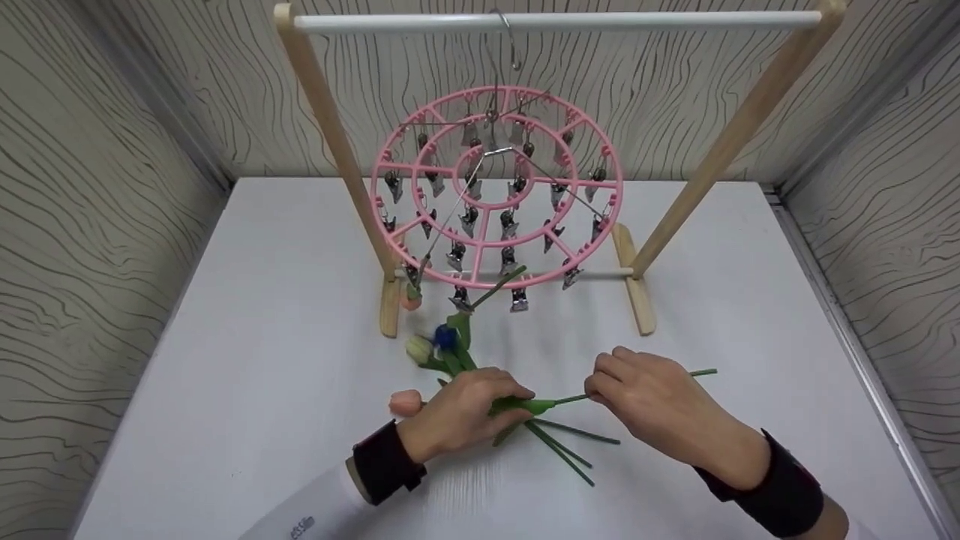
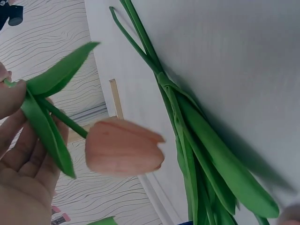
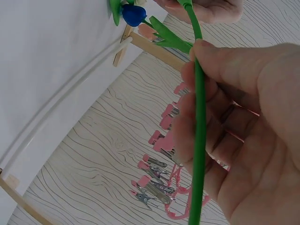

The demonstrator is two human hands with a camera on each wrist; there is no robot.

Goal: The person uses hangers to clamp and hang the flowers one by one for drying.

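Observation:
In the head view my left hand (image 1: 472, 409) pinches a peach tulip (image 1: 406, 403) near its leaves, with the flower pointing left. The left wrist view shows that peach tulip (image 2: 122, 147) close up, its stem between thumb and fingers. My right hand (image 1: 652, 390) grips the same tulip's green stem (image 3: 199, 136) farther along, between thumb and curled fingertips. Under and beside the left hand lie more tulips, with a white tulip (image 1: 418, 349) and a blue tulip (image 1: 445, 337) showing. Their green stems (image 1: 562, 448) spread toward the right hand, and their leaves (image 2: 220, 159) overlap.
A pink round clip hanger (image 1: 480, 281) with several metal clips hangs by a hook from the white bar (image 1: 555, 21) of a wooden stand (image 1: 697, 169). A small peach flower (image 1: 411, 301) hangs below its left edge. A green stem (image 1: 499, 287) overlaps a front clip.

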